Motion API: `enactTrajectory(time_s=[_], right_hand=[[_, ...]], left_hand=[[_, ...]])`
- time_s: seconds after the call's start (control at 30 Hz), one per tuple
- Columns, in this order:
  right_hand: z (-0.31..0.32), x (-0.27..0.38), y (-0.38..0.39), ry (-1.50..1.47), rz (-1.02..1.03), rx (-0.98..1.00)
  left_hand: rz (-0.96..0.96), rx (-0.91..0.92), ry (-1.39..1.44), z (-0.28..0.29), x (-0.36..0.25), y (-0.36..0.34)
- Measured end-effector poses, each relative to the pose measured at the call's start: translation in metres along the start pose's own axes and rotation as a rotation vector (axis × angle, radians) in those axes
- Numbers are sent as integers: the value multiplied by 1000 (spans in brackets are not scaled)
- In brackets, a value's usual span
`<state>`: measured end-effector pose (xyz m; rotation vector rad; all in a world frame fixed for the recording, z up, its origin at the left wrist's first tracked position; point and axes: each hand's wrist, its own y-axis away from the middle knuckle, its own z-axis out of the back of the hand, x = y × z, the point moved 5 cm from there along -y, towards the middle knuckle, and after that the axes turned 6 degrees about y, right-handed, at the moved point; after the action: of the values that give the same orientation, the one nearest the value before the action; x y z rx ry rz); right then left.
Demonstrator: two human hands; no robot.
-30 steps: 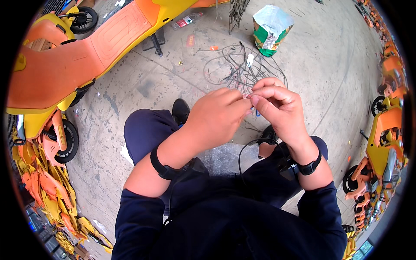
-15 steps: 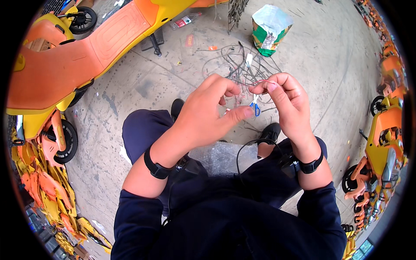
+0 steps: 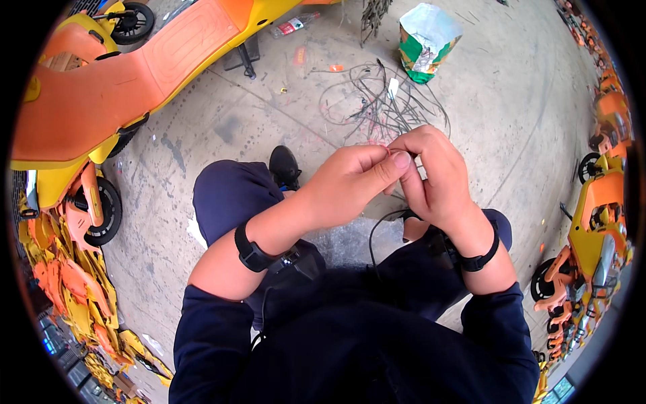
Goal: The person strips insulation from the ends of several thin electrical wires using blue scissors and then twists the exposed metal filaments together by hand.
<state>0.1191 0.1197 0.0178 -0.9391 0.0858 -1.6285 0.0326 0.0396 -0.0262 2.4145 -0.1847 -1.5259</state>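
Note:
My left hand [image 3: 340, 185] and my right hand [image 3: 441, 175] meet in front of me, above the floor between my knees. Fingers and thumbs are closed in a pinch on a thin red wire [image 3: 388, 151], a little of which shows between the fingertips. Most of its length is hidden by the hands. Just beyond them, a tangle of dark cables [image 3: 363, 108] lies on the concrete floor, with a small white tag [image 3: 393, 88] on it.
A green-and-white bag [image 3: 410, 55] stands open beyond the cables. At the left is a large yellow and orange scooter [image 3: 128, 84], with piled body parts [image 3: 74, 283] nearer. More scooters [image 3: 592, 209] line the right. Clear plastic wrap [image 3: 350, 242] lies between my legs.
My left hand has moved right and closed its fingers beside the right hand at the red wire. The blue-handled scissors seen before are now hidden. My left shoe shows more fully.

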Motion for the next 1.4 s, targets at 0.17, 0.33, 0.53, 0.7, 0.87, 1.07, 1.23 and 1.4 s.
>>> enactTrajectory(time_s=[0.17, 0.33, 0.53, 0.7, 0.87, 1.07, 1.23, 1.4], right_hand=[[5, -4, 1, -120, -139, 71], [9, -3, 5, -215, -273, 213], [13, 2, 9, -436, -502, 387], [12, 9, 9, -772, -558, 442], [5, 11, 14, -1196, -692, 489], [-3, 14, 19, -1515, -714, 522], [-5, 16, 20, -1648, -697, 535], [-5, 15, 20, -1657, -674, 487]], left_hand=[[-155, -17, -145, 1, -8, 3], [-276, -16, -344, 0, -14, 6], [-123, 29, -123, 4, -15, 9], [-60, 250, 229, -5, -14, 11], [-101, 354, 437, -14, -18, 15], [-153, 445, 519, -18, -21, 17], [-128, 591, 598, -16, -20, 18], [-193, 521, 469, -15, -24, 20]])
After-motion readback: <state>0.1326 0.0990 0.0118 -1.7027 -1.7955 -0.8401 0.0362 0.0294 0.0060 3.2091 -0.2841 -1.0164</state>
